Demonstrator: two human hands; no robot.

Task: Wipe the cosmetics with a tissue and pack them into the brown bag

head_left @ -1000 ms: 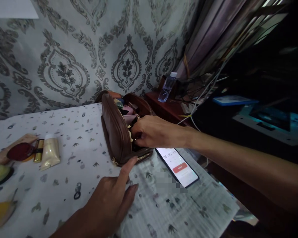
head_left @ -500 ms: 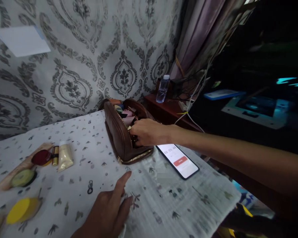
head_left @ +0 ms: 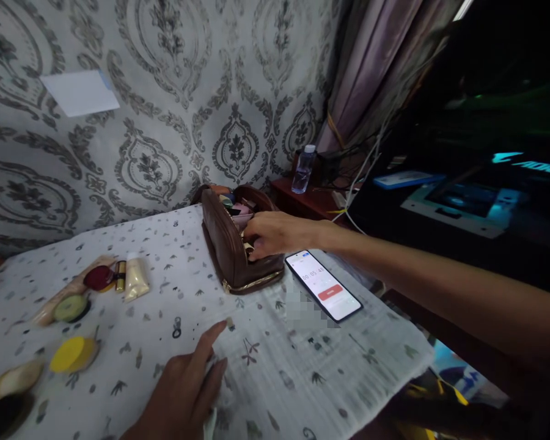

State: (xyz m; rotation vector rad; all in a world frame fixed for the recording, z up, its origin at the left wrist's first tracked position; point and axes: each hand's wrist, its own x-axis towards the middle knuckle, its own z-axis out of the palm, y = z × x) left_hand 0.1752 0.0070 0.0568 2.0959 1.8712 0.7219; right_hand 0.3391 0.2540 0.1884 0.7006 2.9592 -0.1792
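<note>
A brown zippered makeup bag (head_left: 222,235) stands unzipped on the patterned cloth, packed with small items such as a pink pouch (head_left: 241,209). My right hand (head_left: 268,233) reaches into its near end with the fingers curled; the fingertips are partly hidden, and what they grip I cannot make out. Gold-coloured bits show beside them. My left hand (head_left: 183,379) hovers low over the cloth in front of the bag, index finger stretched out and thumb apart, holding nothing. A phone (head_left: 325,287) showing a timer lies right of the bag, beneath my right forearm.
At the left lie a cream tube (head_left: 136,278), a gold tube (head_left: 120,276), a dark red compact (head_left: 99,278), a green-lidded jar (head_left: 71,307) and a yellow-lidded jar (head_left: 73,353). A water bottle (head_left: 304,170) stands on a reddish side table (head_left: 279,188). White cables (head_left: 371,159) run behind.
The view has shifted left, so most things sit further right. My right hand stays inside the bag with its fingers moving slightly. My left hand has drawn back a little toward the lower left.
</note>
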